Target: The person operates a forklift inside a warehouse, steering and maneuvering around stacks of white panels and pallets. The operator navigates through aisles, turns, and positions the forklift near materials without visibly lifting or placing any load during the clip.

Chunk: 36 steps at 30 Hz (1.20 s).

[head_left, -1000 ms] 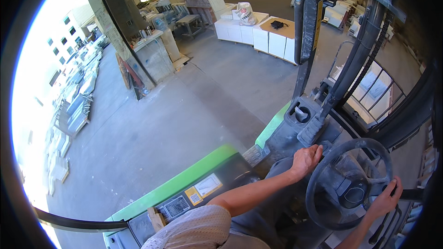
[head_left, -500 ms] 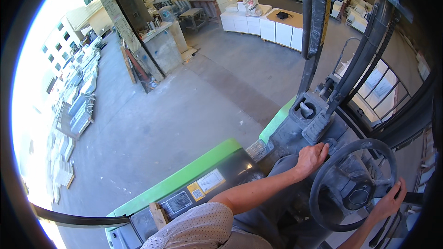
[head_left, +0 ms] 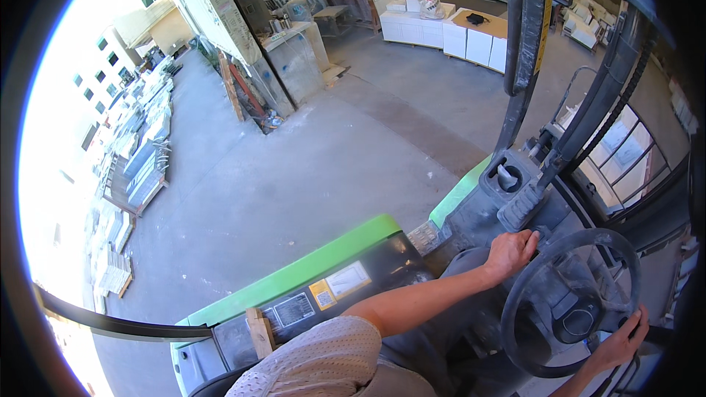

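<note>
The left hand (head_left: 511, 250) sits on the top left part of the round black steering wheel (head_left: 570, 301). Its fingers (head_left: 528, 239) curl over the rim, so it grips the wheel. The bare left arm reaches out to it from a dotted light sleeve (head_left: 323, 360) at the bottom.

The right hand (head_left: 621, 340) is on the lower right part of the same wheel. Its fingers wrap the rim there, so it grips the wheel too. The wheel lies between both hands, right in front of the person.

Just above the left hand is a dusty grey dashboard (head_left: 507, 198) with a round cup hole (head_left: 506, 175) in it. Tall dark metal posts (head_left: 526, 51) stand up past that. To the left of the left arm is a bright green edge of the truck body (head_left: 309, 268), with yellow and white stickers (head_left: 338, 283) on a black panel. A small wooden block (head_left: 259, 331) sits near the sleeve.

Far from the hands is a wide grey concrete floor (head_left: 294, 169). Across it stand white boxy cabinets (head_left: 448, 29) with a white bag (head_left: 430, 1) on top. Well off to the left, stacks of pale stone slabs (head_left: 129, 176) lie in bright sun.
</note>
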Each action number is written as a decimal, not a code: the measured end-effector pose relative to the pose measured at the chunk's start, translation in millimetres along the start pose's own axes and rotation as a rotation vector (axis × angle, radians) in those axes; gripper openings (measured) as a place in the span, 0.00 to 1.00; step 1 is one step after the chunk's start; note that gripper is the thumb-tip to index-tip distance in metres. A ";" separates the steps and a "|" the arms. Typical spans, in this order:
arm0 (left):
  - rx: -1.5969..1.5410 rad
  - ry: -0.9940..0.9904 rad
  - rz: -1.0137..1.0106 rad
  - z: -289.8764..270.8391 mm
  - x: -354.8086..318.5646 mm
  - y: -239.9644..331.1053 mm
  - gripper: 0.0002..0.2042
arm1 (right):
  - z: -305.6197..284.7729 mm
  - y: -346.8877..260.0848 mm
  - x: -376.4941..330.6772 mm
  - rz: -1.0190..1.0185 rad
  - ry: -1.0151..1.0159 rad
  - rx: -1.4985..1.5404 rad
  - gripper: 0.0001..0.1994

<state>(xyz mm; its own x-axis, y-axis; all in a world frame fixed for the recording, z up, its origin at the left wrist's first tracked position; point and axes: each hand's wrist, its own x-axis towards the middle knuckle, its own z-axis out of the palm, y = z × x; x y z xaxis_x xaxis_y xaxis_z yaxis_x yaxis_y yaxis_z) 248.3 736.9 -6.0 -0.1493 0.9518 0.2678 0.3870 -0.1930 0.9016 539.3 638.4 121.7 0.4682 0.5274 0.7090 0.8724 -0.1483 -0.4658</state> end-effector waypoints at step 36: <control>-0.070 -0.162 0.033 -135.4 -143.5 -16.2 0.20 | -127.0 -245.8 -331.8 -0.366 -0.342 0.286 0.05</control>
<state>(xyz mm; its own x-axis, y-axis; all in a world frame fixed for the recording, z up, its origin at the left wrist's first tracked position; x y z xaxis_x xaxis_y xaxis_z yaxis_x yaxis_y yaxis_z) 140.2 571.2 -13.0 0.0134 0.9697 0.2440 0.3239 -0.2351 0.9164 187.3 393.7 68.2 0.0300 0.7492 0.6617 0.8742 0.3013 -0.3808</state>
